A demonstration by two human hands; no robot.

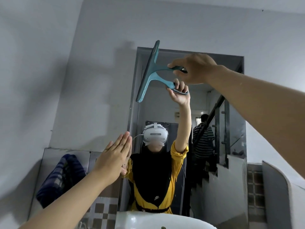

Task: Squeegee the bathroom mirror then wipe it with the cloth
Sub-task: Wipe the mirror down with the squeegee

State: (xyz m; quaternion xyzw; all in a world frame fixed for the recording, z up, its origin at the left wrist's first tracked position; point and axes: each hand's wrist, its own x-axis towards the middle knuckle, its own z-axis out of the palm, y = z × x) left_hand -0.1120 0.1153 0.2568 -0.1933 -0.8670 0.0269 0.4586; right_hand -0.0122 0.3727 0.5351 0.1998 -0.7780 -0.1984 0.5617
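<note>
The tall bathroom mirror (231,129) hangs on the grey wall straight ahead. My right hand (194,68) is raised to its upper part, closed around the handle of a teal squeegee (149,70). The squeegee's blade stands almost upright along the mirror's top left edge, and its upper tip passes above the frame. My left hand (113,156) is flat with fingers together, pressed against the mirror's left edge lower down. A dark blue checked cloth (61,177) hangs on the wall to the left of the mirror.
A white sink (148,220) sits directly below the mirror. Checkered tiles (102,214) cover the lower wall on both sides. The mirror reflects a person wearing a headset, and a second person in a striped shirt near a staircase behind.
</note>
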